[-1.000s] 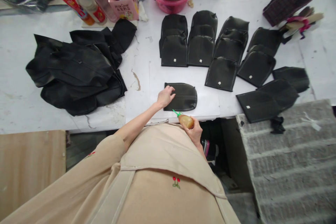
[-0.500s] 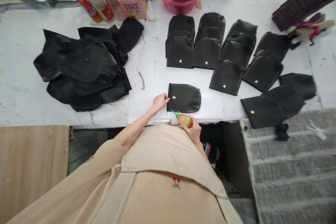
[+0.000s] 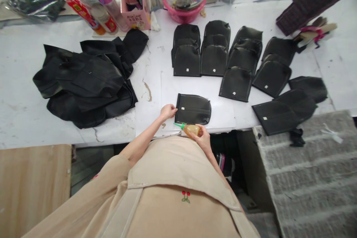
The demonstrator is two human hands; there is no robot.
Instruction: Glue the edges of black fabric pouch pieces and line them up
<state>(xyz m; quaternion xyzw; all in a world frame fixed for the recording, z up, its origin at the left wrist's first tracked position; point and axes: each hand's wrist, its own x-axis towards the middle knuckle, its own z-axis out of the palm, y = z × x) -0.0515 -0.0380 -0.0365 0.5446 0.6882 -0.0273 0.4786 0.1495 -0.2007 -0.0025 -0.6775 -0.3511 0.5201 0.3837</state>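
A black leather-like panel (image 3: 195,108), rounded at its right end and with a small white tag near its straight left edge, lies flat on the white table in front of me. My left hand (image 3: 168,111) pinches that left edge between thumb and fingers. In my right hand (image 3: 203,138) is a squeeze bottle (image 3: 191,130) of amber liquid, held nearly level just below the panel's near edge. Its green nozzle (image 3: 179,125) points left, close to the panel's near left corner; whether the tip touches is not clear.
Overlapping black panels (image 3: 214,59) lie in stacks across the back and right. A loose black pile (image 3: 83,81) covers the left. Behind stand bottles (image 3: 103,18), a pink box (image 3: 138,18) and a pink basin (image 3: 184,15). A grey fabric-covered surface (image 3: 312,178) adjoins at right.
The view has shifted slightly. The bottle has moved a little left along the panel's near edge, and its nozzle now points more directly left. My left hand keeps its place at the panel's edge.
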